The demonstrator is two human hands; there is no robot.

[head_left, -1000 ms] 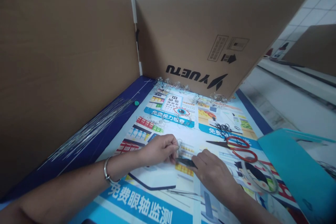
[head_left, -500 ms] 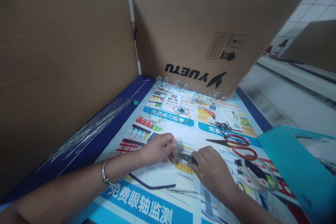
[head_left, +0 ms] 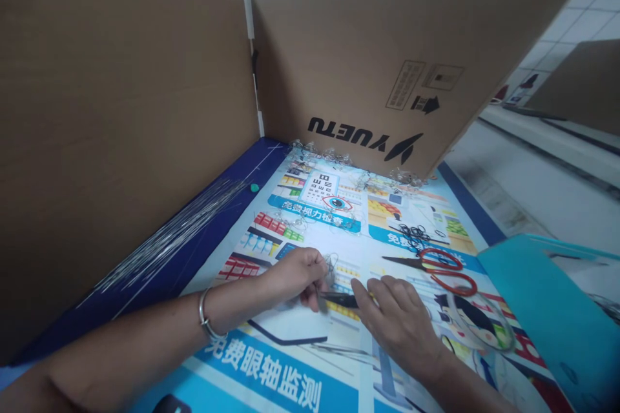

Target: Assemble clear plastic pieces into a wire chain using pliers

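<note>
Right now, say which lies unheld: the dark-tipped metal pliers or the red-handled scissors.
The red-handled scissors, resting on the colourful printed sheet; the pliers are in the right hand.

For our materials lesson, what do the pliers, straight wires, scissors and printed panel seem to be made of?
Pliers: probably metal, dark with a dull sheen.
Straight wires: likely bare metal, thin, silvery and catching the light.
Scissors: thin dark blades, likely metal; smooth, evenly red handles, perhaps plastic.
Printed panel: apparently cardboard, by its matte brown face and box-style print.
</note>
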